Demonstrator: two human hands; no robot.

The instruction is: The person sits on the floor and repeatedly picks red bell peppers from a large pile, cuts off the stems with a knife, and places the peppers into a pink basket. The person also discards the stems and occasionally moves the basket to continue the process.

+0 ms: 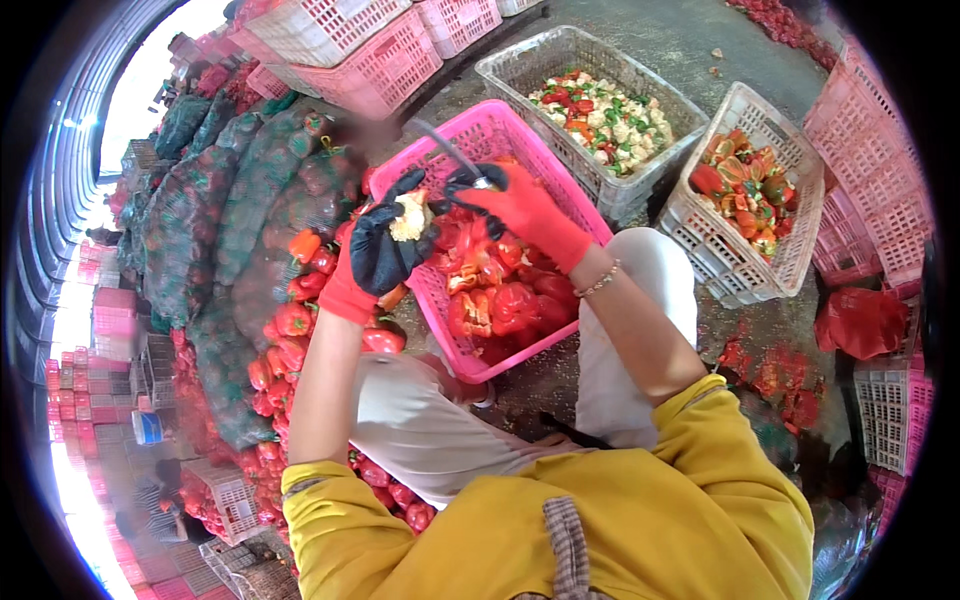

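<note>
Both hands wear red gloves with black palms. My left hand [390,241] holds a pale, seedy bell pepper core [412,217] over the left rim of a pink plastic basket [491,368]. My right hand [510,206] grips a knife [454,154] by its handle; the thin blade points up and away to the left, its far end blurred. Below the hands, cut red bell peppers [515,308] partly fill the basket, which stands between my knees.
A grey crate [592,45] of cores and stems stands beyond the basket, a white crate [814,217] of cut peppers to its right. Whole red peppers [292,319] and filled mesh sacks [180,225] lie left. Stacked pink crates [375,67] rise behind; a person crouches far lower left.
</note>
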